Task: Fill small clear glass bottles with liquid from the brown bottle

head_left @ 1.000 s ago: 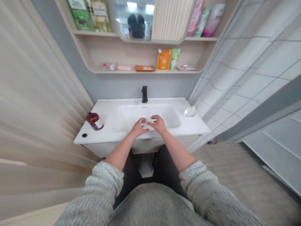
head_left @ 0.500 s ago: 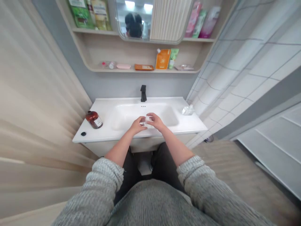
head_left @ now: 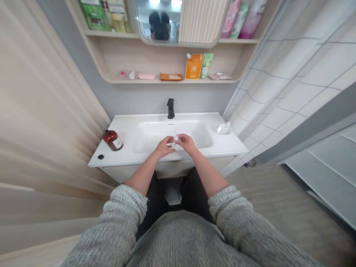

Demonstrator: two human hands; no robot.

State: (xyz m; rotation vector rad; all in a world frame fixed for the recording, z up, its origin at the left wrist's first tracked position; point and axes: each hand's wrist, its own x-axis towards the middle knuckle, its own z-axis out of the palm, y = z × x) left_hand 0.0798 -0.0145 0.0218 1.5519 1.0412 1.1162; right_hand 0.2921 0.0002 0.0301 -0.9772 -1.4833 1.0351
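Observation:
Over the front of the white sink [head_left: 144, 155], my left hand [head_left: 164, 145] and my right hand [head_left: 187, 143] meet around a small clear object [head_left: 174, 142]. Fingers of both hands are curled and pinch it between them. What the object is stays too small to name; it looks transparent, perhaps a little bottle or wrapper. The black faucet [head_left: 170, 108] stands at the back of the basin, beyond the hands.
A brown bottle [head_left: 112, 140] lies on the counter's left, with a small black cap [head_left: 100, 157] near the front corner. A crumpled clear wrapper [head_left: 224, 128] sits at the right. Shelves [head_left: 172, 79] above hold pouches and packets. Tiled wall on the right.
Both hands stay together over the basin, shifting slightly around the clear object. The view has wobbled a little.

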